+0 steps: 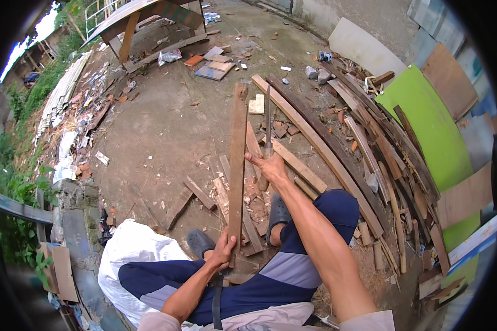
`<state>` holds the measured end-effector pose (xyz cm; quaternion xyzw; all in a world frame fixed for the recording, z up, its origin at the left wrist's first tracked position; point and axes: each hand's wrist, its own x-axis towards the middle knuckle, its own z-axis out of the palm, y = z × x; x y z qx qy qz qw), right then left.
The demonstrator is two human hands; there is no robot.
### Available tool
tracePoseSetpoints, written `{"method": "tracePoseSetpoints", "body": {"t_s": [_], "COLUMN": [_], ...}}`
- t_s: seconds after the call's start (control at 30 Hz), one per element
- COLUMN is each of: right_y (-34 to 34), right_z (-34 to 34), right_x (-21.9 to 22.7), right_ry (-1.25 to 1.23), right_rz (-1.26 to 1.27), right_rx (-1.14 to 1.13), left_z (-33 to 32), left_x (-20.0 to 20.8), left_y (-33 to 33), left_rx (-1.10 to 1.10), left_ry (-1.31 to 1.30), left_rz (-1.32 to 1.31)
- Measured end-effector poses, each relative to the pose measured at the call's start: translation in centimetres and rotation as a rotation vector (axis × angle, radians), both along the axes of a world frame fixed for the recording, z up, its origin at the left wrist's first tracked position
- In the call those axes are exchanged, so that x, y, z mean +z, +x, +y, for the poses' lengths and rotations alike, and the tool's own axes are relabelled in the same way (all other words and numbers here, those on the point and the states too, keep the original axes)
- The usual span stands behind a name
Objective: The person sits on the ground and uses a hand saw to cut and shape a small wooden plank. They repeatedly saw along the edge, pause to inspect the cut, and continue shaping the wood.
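My left hand is closed round the lower part of a long brown wooden plank, which stands nearly upright in front of me, between my knees. In my right hand is a machete, gripped by its wooden handle. Its long, narrow dark blade points away from me, beside the plank's right edge. The thumb of that hand comes close to the plank; whether they touch I cannot tell. Below them, wood chips and short offcuts lie on the ground between my feet.
Two long beams lie on the right, beside a heap of scrap timber and a bright green panel. A white sack sits by my left knee. Farther off stands a wooden table-like structure, with rubble and litter along the left.
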<state>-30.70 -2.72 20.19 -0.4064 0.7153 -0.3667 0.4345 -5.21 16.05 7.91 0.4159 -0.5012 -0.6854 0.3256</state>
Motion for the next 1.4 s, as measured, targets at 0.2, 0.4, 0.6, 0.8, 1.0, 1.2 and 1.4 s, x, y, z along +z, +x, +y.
{"method": "tracePoseSetpoints", "body": {"t_s": [0.2,0.4,0.6,0.8,1.0,1.2,1.4], "right_y": [3.0,4.2,2.3,-0.4,-0.2,-1.0,1.4], "right_z": [1.4,2.8,5.3,8.5,10.2,10.8,11.0], "right_x": [4.1,1.1,-12.2,-13.7,-12.9,-14.3,-14.0], "right_ry": [-0.216,-0.298,-0.076,0.417,0.462,0.458,0.416], "right_rz": [-0.590,-0.570,0.087,0.370,0.427,0.468,0.368], "right_rx": [0.150,0.023,-0.106,0.058,0.257,0.438,0.495], "left_z": [-1.1,-4.0,-6.1,-2.2,-8.9,-15.7,-20.6], "left_x": [-1.6,1.7,-6.6,-13.5,-13.9,-16.1,-18.2], "left_y": [2.6,0.5,-4.1,2.0,5.8,6.6,12.1], "left_rx": [-0.254,-0.330,0.252,0.451,0.564,0.673,0.726], "left_ry": [-0.547,-0.484,0.648,0.647,0.554,0.415,0.383], "left_rz": [-0.366,-0.501,-0.175,-1.026,-0.911,-0.772,-0.727]}}
